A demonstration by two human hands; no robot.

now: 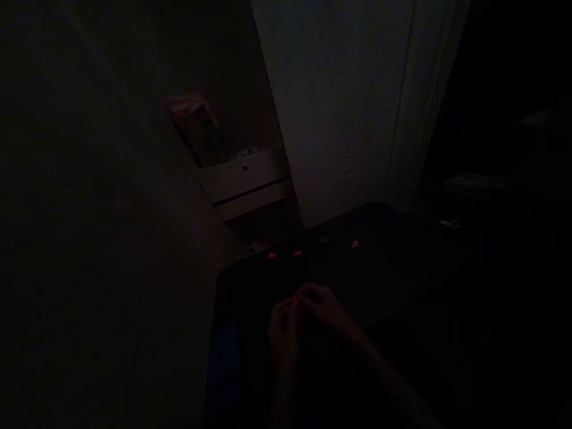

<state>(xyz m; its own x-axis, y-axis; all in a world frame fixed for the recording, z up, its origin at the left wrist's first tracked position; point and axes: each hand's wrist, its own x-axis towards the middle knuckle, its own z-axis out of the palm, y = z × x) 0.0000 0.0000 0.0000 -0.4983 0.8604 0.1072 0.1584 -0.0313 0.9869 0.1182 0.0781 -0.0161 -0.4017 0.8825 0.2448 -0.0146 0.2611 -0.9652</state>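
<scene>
The room is very dark. My left hand (282,322) and my right hand (318,301) meet above a dark surface (384,268), fingertips pinched together. Between them is a small bright red piece (295,301); its kind is too dim to make out. Both hands close on it from either side. Beyond them on the surface lie a red piece (272,255) at the left, a flat red piece (298,253) beside it, and another red piece (355,243) farther right. A dim round dark-red thing (324,239) sits between these last two.
A pale panelled door or cabinet front (339,119) rises behind the surface. To its left stand pale drawers (250,182) with a colourful packet (196,128) above them. Something blue (224,351) is at the left edge. Deep shadow hides the right side.
</scene>
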